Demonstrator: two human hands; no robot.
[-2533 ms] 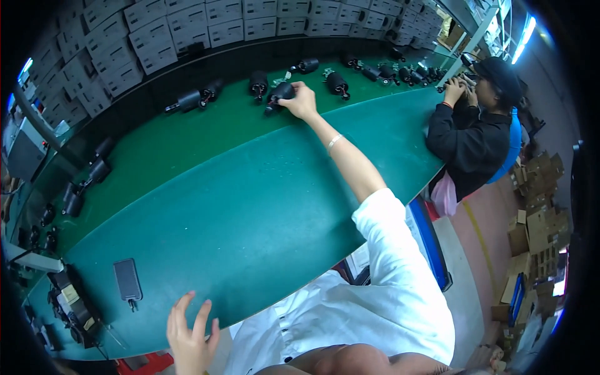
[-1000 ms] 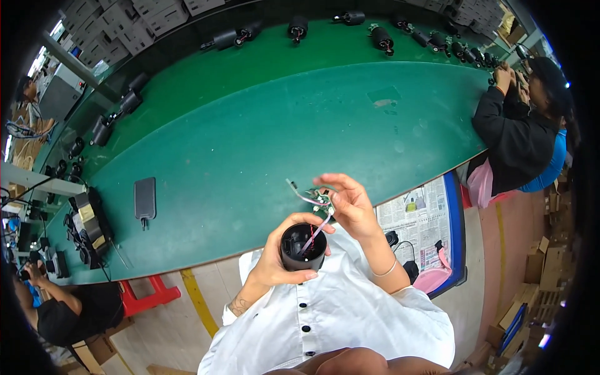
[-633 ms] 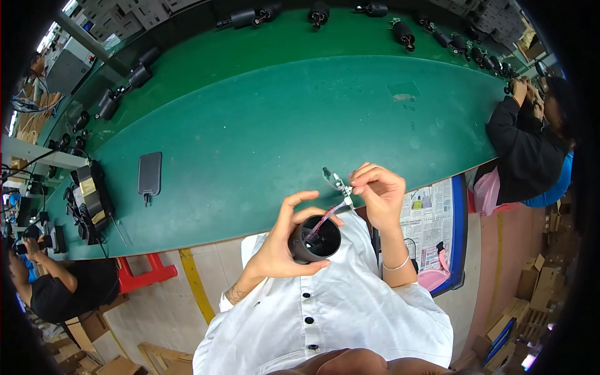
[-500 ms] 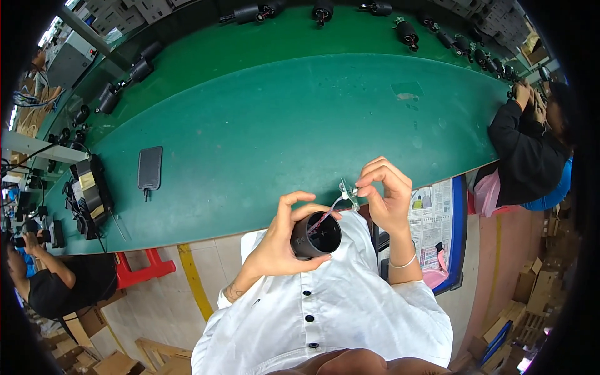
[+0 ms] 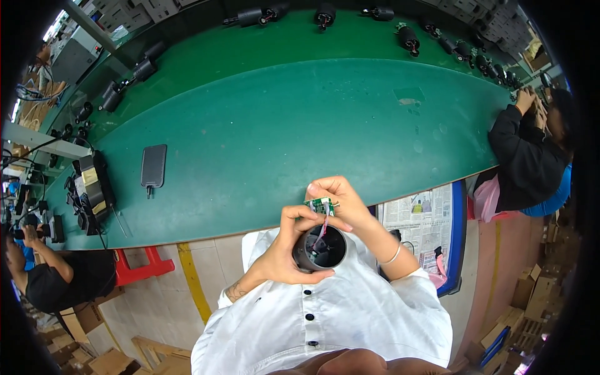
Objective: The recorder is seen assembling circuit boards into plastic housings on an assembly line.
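Observation:
My left hand (image 5: 282,252) is wrapped round a black cylindrical housing (image 5: 304,255), its open mouth tilted up toward me. A small green circuit board (image 5: 321,205) sits just beyond the rim, gripped by its edge in the fingers of my right hand (image 5: 343,201). Pinkish and pale wires (image 5: 324,229) run from the board down into the housing. What they join inside is too dark to make out. The fingertips of my left hand lie close under the board; whether they touch it I cannot tell.
On the green table (image 5: 262,156) lies a flat dark grey device (image 5: 154,165) with a short plug. Black equipment (image 5: 94,187) stands at the left end. Several black cylinders (image 5: 408,39) line the far side. A newspaper-lined blue bin (image 5: 459,244) is at my right. Co-workers sit on both sides.
My right hand has moved left with the circuit board, which is now turned and closer above the housing's rim. My left hand still holds the housing.

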